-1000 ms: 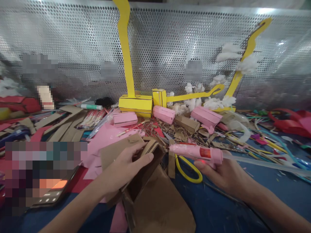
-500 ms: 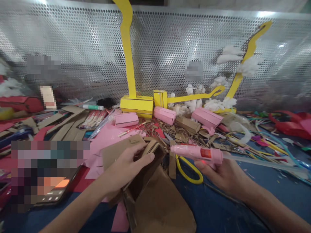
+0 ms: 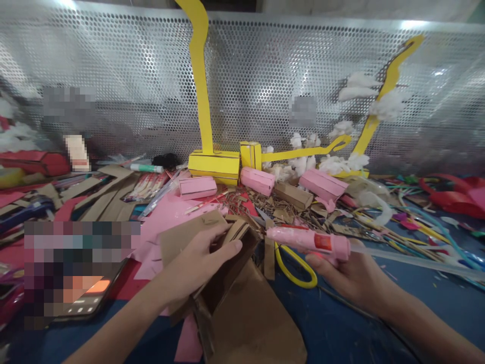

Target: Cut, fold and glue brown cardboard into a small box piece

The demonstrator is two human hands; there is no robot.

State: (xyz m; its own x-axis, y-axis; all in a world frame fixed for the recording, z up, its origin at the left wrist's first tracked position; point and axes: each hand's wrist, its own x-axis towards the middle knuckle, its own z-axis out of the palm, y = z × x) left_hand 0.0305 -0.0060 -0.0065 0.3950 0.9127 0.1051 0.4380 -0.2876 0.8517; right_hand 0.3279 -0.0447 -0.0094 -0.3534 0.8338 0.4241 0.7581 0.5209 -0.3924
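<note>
My left hand (image 3: 206, 258) grips the side wall of a brown cardboard box (image 3: 253, 313), thumb toward its hollow inside and fingers behind. The box is tilted, and a wide flap spreads toward me. In my right hand (image 3: 352, 273) is a pink glue gun (image 3: 303, 238), its nozzle pointing left close to the box's upper corner. A clear glue stick (image 3: 401, 258) sticks out of its back end. Whether the nozzle touches the cardboard I cannot tell. Just below the gun lie scissors with a yellow handle (image 3: 299, 270), partly covered by the gun and a cardboard strip.
Yellow boxes with tall wavy strips (image 3: 214, 164) stand against a perforated metal panel (image 3: 250, 76). Small pink boxes (image 3: 257, 180) and cardboard scraps (image 3: 271, 210) lie behind my hands. A phone (image 3: 87, 298) rests at left. A thin dark cord (image 3: 352, 303) runs under my right arm.
The glue gun and my right hand have shifted very slightly to the right. My left hand keeps its hold on the cardboard box.
</note>
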